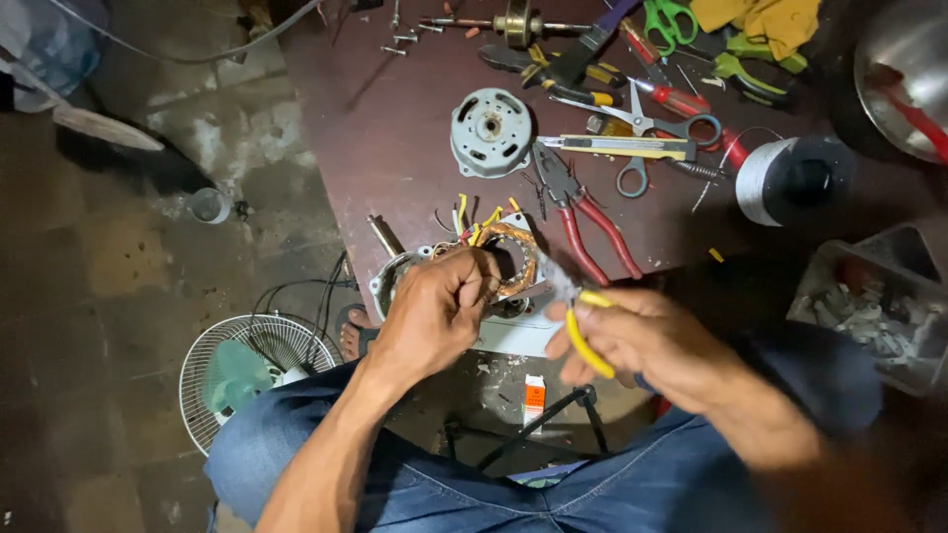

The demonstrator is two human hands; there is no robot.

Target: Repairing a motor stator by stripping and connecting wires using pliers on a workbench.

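Left hand [434,311] fisted around wire ends of motor stator [499,266], steadying it at near table edge [395,148]. Right hand [632,336] closed on yellow-handled pliers [583,331], tip toward windings. Stator: copper coil ring in metal frame, yellow and red leads sticking up. Red-handled pliers [592,232] lie just right; motor cover [491,131] farther back.

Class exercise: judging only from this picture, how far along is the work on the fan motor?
Done: the motor cover lies off on the table.
In hand: the left hand grips the copper winding; the right hand works yellow-handled pliers at it.
Left: loose yellow wires, cover not refitted.
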